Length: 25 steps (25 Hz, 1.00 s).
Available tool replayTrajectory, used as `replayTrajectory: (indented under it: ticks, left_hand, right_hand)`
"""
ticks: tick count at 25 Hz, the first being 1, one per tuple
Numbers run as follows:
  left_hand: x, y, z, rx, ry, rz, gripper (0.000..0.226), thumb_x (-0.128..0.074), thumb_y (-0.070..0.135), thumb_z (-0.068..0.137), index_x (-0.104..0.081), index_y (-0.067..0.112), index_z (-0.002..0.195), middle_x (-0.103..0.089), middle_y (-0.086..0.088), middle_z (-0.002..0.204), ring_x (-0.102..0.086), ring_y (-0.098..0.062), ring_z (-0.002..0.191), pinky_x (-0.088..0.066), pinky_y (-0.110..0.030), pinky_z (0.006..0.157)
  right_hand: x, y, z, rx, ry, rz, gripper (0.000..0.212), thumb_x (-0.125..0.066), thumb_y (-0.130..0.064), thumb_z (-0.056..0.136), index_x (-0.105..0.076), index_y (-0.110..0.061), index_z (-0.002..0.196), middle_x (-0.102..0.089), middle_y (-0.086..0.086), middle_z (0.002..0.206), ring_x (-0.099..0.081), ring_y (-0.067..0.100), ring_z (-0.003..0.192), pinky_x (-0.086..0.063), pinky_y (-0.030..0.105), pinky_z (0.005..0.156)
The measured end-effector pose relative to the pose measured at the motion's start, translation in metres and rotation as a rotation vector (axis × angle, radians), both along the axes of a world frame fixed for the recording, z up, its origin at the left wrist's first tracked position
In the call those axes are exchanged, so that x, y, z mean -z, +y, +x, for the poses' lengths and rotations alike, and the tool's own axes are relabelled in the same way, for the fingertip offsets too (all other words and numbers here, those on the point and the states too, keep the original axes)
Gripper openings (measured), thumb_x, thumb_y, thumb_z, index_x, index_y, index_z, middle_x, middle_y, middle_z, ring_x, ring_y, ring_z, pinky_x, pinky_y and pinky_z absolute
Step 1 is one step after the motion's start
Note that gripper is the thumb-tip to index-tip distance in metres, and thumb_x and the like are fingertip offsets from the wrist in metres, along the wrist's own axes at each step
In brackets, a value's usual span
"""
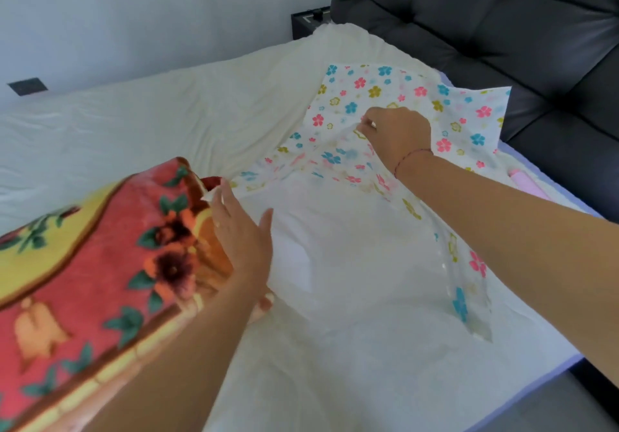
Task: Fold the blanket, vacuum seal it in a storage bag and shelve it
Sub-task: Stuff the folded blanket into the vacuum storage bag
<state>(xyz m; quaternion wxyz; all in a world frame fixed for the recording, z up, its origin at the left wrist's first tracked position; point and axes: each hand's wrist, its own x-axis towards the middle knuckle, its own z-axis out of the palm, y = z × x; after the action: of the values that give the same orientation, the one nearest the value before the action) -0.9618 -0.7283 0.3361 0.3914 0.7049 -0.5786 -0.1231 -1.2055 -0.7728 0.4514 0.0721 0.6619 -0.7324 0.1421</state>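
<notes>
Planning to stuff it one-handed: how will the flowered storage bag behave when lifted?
Probably floppy: the storage bag drapes and creases where the right hand pinches it. Likely light, since a mere pinch raises it. Its clear glossy film may be slippery.

A white rumpled sheet [167,123] covered the bed. A dark grey tufted headboard [485,13] stood behind it, a black nightstand [306,21] beside that, and a dark plate [27,86] sat on the pale wall [150,6].
</notes>
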Motion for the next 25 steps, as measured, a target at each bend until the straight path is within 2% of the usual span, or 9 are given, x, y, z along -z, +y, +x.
replayTrajectory:
  ticks: [2, 4, 7, 9, 12, 15, 19, 23, 25]
  left_hand:
    - [-0.025, -0.033, 0.015, 0.042, -0.206, -0.075, 0.08, -0.069, 0.026, 0.085, -0.023, 0.015, 0.149, -0.027, -0.01, 0.151, -0.042, -0.03, 0.129, -0.045, -0.039, 0.093]
    - [-0.037, -0.068, 0.027, 0.191, -0.345, 0.054, 0.063, -0.067, 0.035, 0.086, -0.042, 0.016, 0.141, -0.042, -0.004, 0.143, -0.055, -0.027, 0.115, -0.047, -0.037, 0.08]
    - [-0.043, -0.092, 0.031, 0.534, -0.411, 0.323, 0.079, -0.066, 0.063, 0.073, -0.046, 0.023, 0.139, -0.057, 0.004, 0.129, -0.057, -0.019, 0.108, -0.045, -0.035, 0.09]
    - [-0.034, -0.094, 0.026, 0.642, -0.73, 0.393, 0.087, -0.064, 0.069, 0.07, -0.04, 0.026, 0.142, -0.055, 0.005, 0.133, -0.053, -0.019, 0.117, -0.041, -0.037, 0.098]
    - [-0.018, -0.101, 0.023, 0.538, -1.044, 0.282, 0.044, -0.054, 0.046, 0.09, -0.055, 0.025, 0.129, -0.059, 0.001, 0.124, -0.054, -0.02, 0.113, -0.044, -0.034, 0.089]
    - [-0.022, -0.125, 0.031, 0.401, -0.891, 0.229, 0.027, -0.045, 0.027, 0.096, -0.069, 0.014, 0.099, -0.064, -0.006, 0.093, -0.06, -0.026, 0.089, -0.045, -0.031, 0.064]
    - [-0.059, -0.175, 0.042, 0.338, -0.535, 0.116, 0.028, -0.056, 0.031, 0.093, -0.072, 0.008, 0.092, -0.068, -0.018, 0.094, -0.062, -0.038, 0.093, -0.043, -0.036, 0.071]
    - [-0.09, -0.202, 0.05, 0.438, -0.485, -0.058, 0.041, -0.048, 0.032, 0.097, -0.065, 0.001, 0.075, -0.066, -0.019, 0.08, -0.061, -0.038, 0.082, -0.036, -0.034, 0.067]
    - [-0.1, -0.216, 0.06, 0.492, -0.444, -0.14, 0.04, -0.046, 0.031, 0.099, -0.07, 0.001, 0.086, -0.07, -0.017, 0.088, -0.064, -0.034, 0.084, -0.039, -0.031, 0.073]
  right_hand:
    - [0.004, 0.001, 0.0, 0.006, -0.044, -0.01, 0.031, -0.042, -0.035, 0.101, -0.065, -0.014, 0.106, -0.068, 0.01, 0.089, -0.062, 0.03, 0.081, -0.039, 0.03, 0.064]
    - [0.01, -0.002, -0.003, 0.011, -0.076, -0.023, 0.032, -0.041, -0.035, 0.101, -0.065, -0.014, 0.103, -0.068, 0.009, 0.088, -0.06, 0.028, 0.078, -0.037, 0.029, 0.063]
    - [0.018, -0.012, -0.014, 0.072, -0.12, -0.023, 0.033, -0.04, -0.036, 0.102, -0.063, -0.013, 0.101, -0.067, 0.009, 0.084, -0.055, 0.025, 0.071, -0.034, 0.028, 0.06]
    - [0.021, -0.021, -0.018, 0.126, -0.158, -0.007, 0.033, -0.038, -0.036, 0.102, -0.062, -0.013, 0.103, -0.067, 0.009, 0.086, -0.058, 0.027, 0.074, -0.035, 0.028, 0.061]
    - [0.023, -0.028, -0.015, 0.17, -0.201, -0.009, 0.033, -0.037, -0.035, 0.102, -0.062, -0.013, 0.104, -0.068, 0.009, 0.087, -0.057, 0.026, 0.074, -0.036, 0.028, 0.062]
    - [0.029, -0.027, -0.008, 0.213, -0.277, -0.037, 0.033, -0.04, -0.036, 0.101, -0.063, -0.014, 0.105, -0.068, 0.007, 0.088, -0.06, 0.027, 0.08, -0.038, 0.027, 0.064]
    - [0.04, -0.013, 0.005, 0.327, -0.381, -0.132, 0.03, -0.043, -0.039, 0.099, -0.064, -0.017, 0.101, -0.067, 0.005, 0.077, -0.059, 0.023, 0.071, -0.042, 0.027, 0.06]
    - [0.045, 0.002, 0.046, 0.396, -0.457, -0.287, 0.029, -0.045, -0.036, 0.099, -0.065, -0.015, 0.094, -0.06, 0.003, 0.065, -0.054, 0.02, 0.06, -0.047, 0.033, 0.059]
    - [0.039, 0.007, 0.064, 0.419, -0.465, -0.365, 0.029, -0.045, -0.035, 0.099, -0.064, -0.013, 0.093, -0.055, 0.001, 0.062, -0.051, 0.019, 0.058, -0.045, 0.032, 0.056]
